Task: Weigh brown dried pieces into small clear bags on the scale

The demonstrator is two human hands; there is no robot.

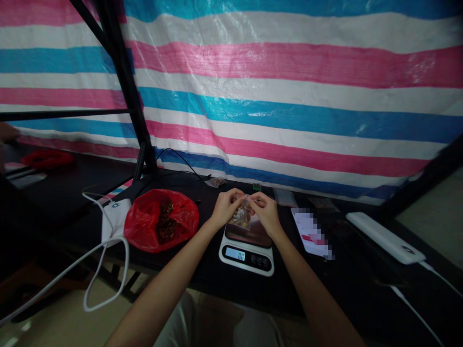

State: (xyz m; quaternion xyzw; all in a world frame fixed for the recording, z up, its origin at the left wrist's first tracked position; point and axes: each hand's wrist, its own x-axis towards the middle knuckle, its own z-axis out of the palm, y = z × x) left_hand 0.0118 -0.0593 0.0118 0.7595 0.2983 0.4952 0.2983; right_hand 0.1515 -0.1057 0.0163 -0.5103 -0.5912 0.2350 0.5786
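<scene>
We could not make out the lower edge of the clear plastic bag [243, 219] well enough to tell whether it touched the plate of the digital scale [258, 233] or hung just above it. The left hand [226, 207] and right hand [266, 212] were closed in a pinch on its top edge, the fingertips partly covering the opening. Inside we saw small brown and yellowish pieces, too blurred to name. The far half of the scale was partly hidden behind the bag and hands.

We counted one red plastic bag [139, 233] on the bench [206, 270], to the left of the scale, its dark brown contents partly covered by its folds. Behind the hands lay one small filled bag [216, 181] and one small green object [256, 187], unclear in kind. One phone [310, 233] lay to the right, its screen pixelated, and beyond it one long white device [385, 238]; a white box [116, 218] stood by the red bag.

We read "0.0" on the scale's display [235, 254]. The dark oval marks on the white box and long device were too small to read.
</scene>
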